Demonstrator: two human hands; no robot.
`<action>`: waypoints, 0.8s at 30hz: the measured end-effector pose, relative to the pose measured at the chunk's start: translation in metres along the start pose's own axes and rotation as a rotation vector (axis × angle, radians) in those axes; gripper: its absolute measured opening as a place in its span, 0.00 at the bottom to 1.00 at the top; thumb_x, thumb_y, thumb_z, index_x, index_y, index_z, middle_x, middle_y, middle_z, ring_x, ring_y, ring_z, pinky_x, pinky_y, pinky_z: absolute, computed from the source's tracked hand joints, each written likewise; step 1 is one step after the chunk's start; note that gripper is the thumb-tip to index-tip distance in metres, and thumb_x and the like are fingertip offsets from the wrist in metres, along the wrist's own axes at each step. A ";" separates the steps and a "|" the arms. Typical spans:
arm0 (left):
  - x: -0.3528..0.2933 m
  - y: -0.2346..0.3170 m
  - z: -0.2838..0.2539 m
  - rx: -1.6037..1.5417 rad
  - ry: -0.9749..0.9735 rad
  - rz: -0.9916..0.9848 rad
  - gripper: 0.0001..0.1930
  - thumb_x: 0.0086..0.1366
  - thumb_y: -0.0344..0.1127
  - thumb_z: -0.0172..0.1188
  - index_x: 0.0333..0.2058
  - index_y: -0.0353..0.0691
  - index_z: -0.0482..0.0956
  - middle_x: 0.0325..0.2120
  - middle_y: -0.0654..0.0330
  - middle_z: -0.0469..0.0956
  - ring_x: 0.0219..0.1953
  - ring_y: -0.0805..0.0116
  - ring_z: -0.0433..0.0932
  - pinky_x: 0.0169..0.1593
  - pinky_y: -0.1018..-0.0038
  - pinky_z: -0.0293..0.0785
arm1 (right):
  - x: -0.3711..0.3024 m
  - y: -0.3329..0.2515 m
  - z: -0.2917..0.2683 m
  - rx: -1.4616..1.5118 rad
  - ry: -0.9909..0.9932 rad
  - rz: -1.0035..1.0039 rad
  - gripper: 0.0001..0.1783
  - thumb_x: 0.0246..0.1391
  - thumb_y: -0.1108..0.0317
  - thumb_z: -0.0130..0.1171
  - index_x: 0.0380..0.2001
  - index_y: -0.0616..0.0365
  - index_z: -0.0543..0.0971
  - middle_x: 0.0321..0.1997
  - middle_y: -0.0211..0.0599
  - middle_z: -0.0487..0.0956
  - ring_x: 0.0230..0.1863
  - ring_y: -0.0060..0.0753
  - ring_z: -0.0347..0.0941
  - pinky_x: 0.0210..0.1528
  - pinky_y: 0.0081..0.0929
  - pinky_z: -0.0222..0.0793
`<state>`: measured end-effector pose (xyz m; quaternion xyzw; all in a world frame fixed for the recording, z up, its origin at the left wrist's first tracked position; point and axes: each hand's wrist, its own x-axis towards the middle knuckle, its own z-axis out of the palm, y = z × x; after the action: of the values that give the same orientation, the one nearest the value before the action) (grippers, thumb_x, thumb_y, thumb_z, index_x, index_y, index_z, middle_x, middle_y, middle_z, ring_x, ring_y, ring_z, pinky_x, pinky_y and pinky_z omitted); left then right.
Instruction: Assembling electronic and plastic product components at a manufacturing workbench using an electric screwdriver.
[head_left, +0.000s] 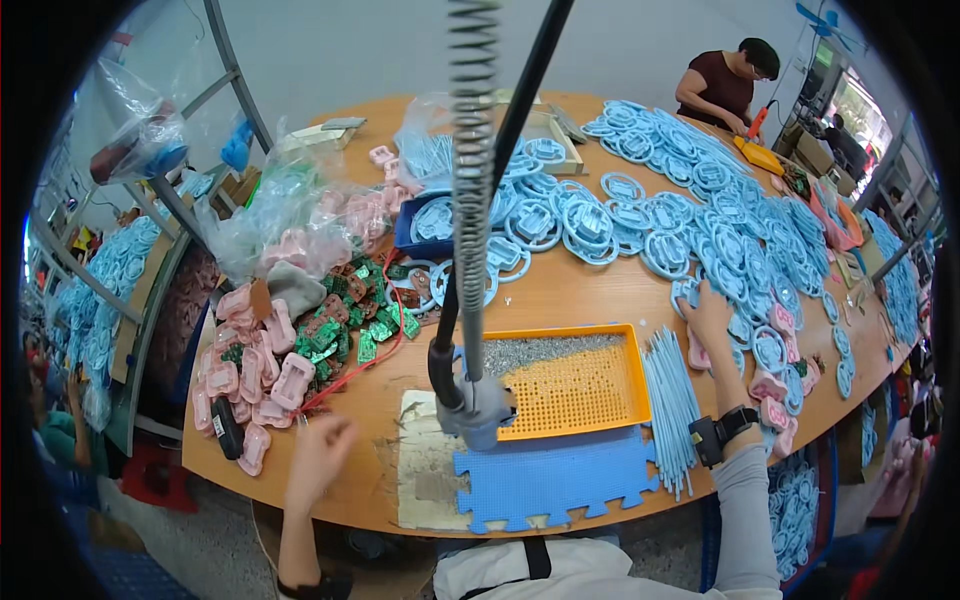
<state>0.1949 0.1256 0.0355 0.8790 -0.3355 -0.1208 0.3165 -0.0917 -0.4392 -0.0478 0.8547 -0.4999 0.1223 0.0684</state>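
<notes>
Light-blue steering-wheel-shaped plastic parts [590, 222], heaped thickly from upper centre to right of frame on a wooden counter [600, 300].

Right hand [708, 312], right of centre: reaches into the near edge of that heap, fingers bent downward at one blue ring. Grip partly curled; cannot tell whether it has closed on the ring or only touches it. Black wrist device [722, 434] on this forearm, above a grey sleeve.

Left hand [320, 458], lower left of centre: blurred, fingers curled inward, over the counter's near edge. Cannot tell how far the grip is closed or whether anything is inside. Nearest to it: pink plastic casings [293, 380] piled at left, a thin red cord [352, 376], a black oblong object [228, 428] among the casings. Green circuit boards [320, 335] lie heaped just beyond.

Centre: yellow perforated tray [642, 395], small silvery pieces [530, 350] gathered along its far side. Blue foam mat [555, 480] just below in frame; pale-blue sticks [668, 400] bundled at right of the tray. Grey-tipped tool [480, 420] hangs beneath a coil spring [474, 120], in front of the tray's left end.

Upper right: co-worker [728, 85] in a dark top, head bent, at the counter's far side.
</notes>
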 end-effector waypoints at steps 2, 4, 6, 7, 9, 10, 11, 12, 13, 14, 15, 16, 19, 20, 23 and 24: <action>0.054 -0.028 0.025 -0.176 0.160 0.103 0.12 0.60 0.32 0.60 0.40 0.31 0.79 0.26 0.50 0.81 0.27 0.62 0.80 0.32 0.69 0.73 | 0.002 0.009 0.004 0.048 0.031 0.039 0.29 0.47 0.45 0.61 0.45 0.53 0.72 0.39 0.53 0.78 0.39 0.56 0.74 0.38 0.48 0.67; 0.088 -0.018 0.033 -0.109 0.174 0.107 0.12 0.60 0.32 0.60 0.40 0.32 0.79 0.26 0.50 0.81 0.27 0.62 0.80 0.32 0.69 0.73 | 0.002 0.020 -0.013 0.212 -0.027 0.116 0.26 0.47 0.47 0.63 0.42 0.55 0.73 0.38 0.52 0.79 0.39 0.54 0.75 0.41 0.47 0.67; 0.126 -0.024 0.056 0.022 0.189 0.129 0.13 0.59 0.31 0.59 0.42 0.33 0.78 0.24 0.48 0.80 0.28 0.61 0.81 0.32 0.66 0.73 | -0.001 0.044 -0.007 0.444 0.084 0.106 0.23 0.49 0.51 0.63 0.39 0.58 0.75 0.37 0.53 0.79 0.38 0.49 0.76 0.40 0.41 0.69; 0.140 -0.072 0.066 0.275 0.289 0.231 0.14 0.58 0.30 0.58 0.44 0.34 0.77 0.23 0.51 0.80 0.25 0.58 0.78 0.32 0.65 0.73 | -0.005 0.037 -0.007 0.600 0.088 0.137 0.26 0.49 0.50 0.63 0.43 0.58 0.75 0.45 0.48 0.78 0.44 0.49 0.75 0.44 0.40 0.70; 0.152 -0.191 0.057 -0.097 0.329 0.178 0.18 0.59 0.27 0.56 0.49 0.30 0.72 0.34 0.56 0.76 0.36 0.68 0.73 0.42 0.71 0.70 | -0.004 -0.007 -0.018 0.917 -0.082 0.189 0.26 0.50 0.51 0.63 0.47 0.58 0.73 0.43 0.46 0.76 0.43 0.37 0.73 0.44 0.35 0.70; 0.162 -0.179 0.084 -0.164 0.260 0.253 0.18 0.59 0.27 0.56 0.49 0.30 0.72 0.34 0.56 0.76 0.36 0.68 0.73 0.42 0.71 0.70 | -0.008 0.008 -0.028 1.016 -0.050 0.171 0.24 0.52 0.53 0.63 0.46 0.57 0.74 0.40 0.43 0.76 0.40 0.31 0.72 0.41 0.31 0.71; 0.167 -0.172 0.087 -0.136 0.223 0.198 0.18 0.59 0.25 0.55 0.49 0.29 0.72 0.34 0.56 0.76 0.36 0.69 0.73 0.42 0.73 0.70 | -0.015 0.024 -0.039 0.957 -0.004 0.138 0.19 0.58 0.56 0.57 0.46 0.57 0.73 0.35 0.32 0.75 0.33 0.22 0.70 0.35 0.22 0.69; 0.170 -0.150 0.073 -0.092 0.205 0.134 0.17 0.59 0.24 0.53 0.49 0.28 0.72 0.34 0.56 0.77 0.36 0.70 0.73 0.41 0.74 0.71 | -0.025 0.030 -0.058 1.133 -0.046 0.144 0.18 0.60 0.56 0.53 0.48 0.56 0.72 0.35 0.31 0.75 0.34 0.21 0.68 0.39 0.19 0.67; 0.167 -0.117 0.065 -0.014 0.108 0.088 0.16 0.61 0.24 0.52 0.48 0.28 0.73 0.35 0.55 0.77 0.37 0.70 0.74 0.42 0.75 0.72 | -0.032 0.039 -0.051 1.450 -0.152 0.136 0.19 0.62 0.55 0.51 0.50 0.54 0.71 0.38 0.31 0.76 0.36 0.23 0.69 0.41 0.21 0.67; 0.160 -0.081 0.057 0.079 0.018 0.041 0.14 0.62 0.24 0.52 0.47 0.29 0.73 0.35 0.55 0.76 0.37 0.70 0.74 0.42 0.75 0.73 | -0.042 0.052 -0.043 1.776 -0.260 0.106 0.20 0.63 0.54 0.50 0.53 0.53 0.70 0.41 0.32 0.76 0.38 0.24 0.70 0.42 0.23 0.67; 0.146 -0.056 0.043 0.078 0.001 0.070 0.14 0.62 0.24 0.52 0.47 0.29 0.73 0.35 0.55 0.76 0.37 0.70 0.74 0.42 0.75 0.73 | -0.063 0.041 -0.064 2.013 -0.450 0.178 0.22 0.64 0.52 0.49 0.55 0.53 0.69 0.45 0.33 0.76 0.42 0.27 0.72 0.44 0.26 0.68; 0.127 -0.029 0.033 0.047 0.120 0.067 0.15 0.60 0.27 0.56 0.46 0.30 0.75 0.38 0.52 0.77 0.39 0.63 0.75 0.44 0.72 0.73 | -0.088 0.022 -0.099 2.243 -0.648 0.248 0.24 0.64 0.50 0.48 0.57 0.52 0.68 0.50 0.34 0.76 0.45 0.30 0.73 0.46 0.30 0.69; 0.086 0.024 0.028 -0.036 0.346 0.065 0.18 0.55 0.33 0.64 0.44 0.31 0.78 0.43 0.46 0.79 0.43 0.50 0.78 0.49 0.65 0.73 | -0.144 0.005 -0.118 2.257 -0.863 0.184 0.29 0.65 0.46 0.43 0.61 0.52 0.64 0.55 0.35 0.74 0.53 0.34 0.72 0.52 0.37 0.70; 0.078 0.030 0.029 -0.085 0.302 0.076 0.18 0.58 0.34 0.62 0.45 0.30 0.78 0.43 0.46 0.79 0.43 0.51 0.78 0.48 0.64 0.74 | -0.162 0.003 -0.118 2.188 -0.940 0.213 0.30 0.65 0.45 0.42 0.61 0.53 0.64 0.54 0.36 0.75 0.54 0.34 0.72 0.53 0.37 0.69; 0.026 0.052 0.038 0.084 0.300 0.345 0.16 0.62 0.34 0.60 0.45 0.29 0.78 0.43 0.48 0.79 0.43 0.53 0.77 0.47 0.62 0.74 | -0.198 -0.016 -0.116 2.088 -1.172 0.372 0.32 0.65 0.41 0.39 0.60 0.53 0.65 0.52 0.37 0.76 0.49 0.31 0.74 0.48 0.33 0.72; 0.015 0.056 0.044 0.295 0.330 0.611 0.15 0.63 0.33 0.59 0.44 0.29 0.78 0.42 0.48 0.79 0.43 0.53 0.77 0.47 0.61 0.74 | -0.205 -0.028 -0.129 1.988 -1.287 0.357 0.33 0.64 0.39 0.38 0.58 0.54 0.66 0.50 0.36 0.77 0.44 0.29 0.75 0.42 0.30 0.73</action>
<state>0.1588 0.0631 0.0372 0.7823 -0.5404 0.1719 0.2576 -0.1821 -0.2233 0.0192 0.3562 -0.2406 0.0127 -0.9028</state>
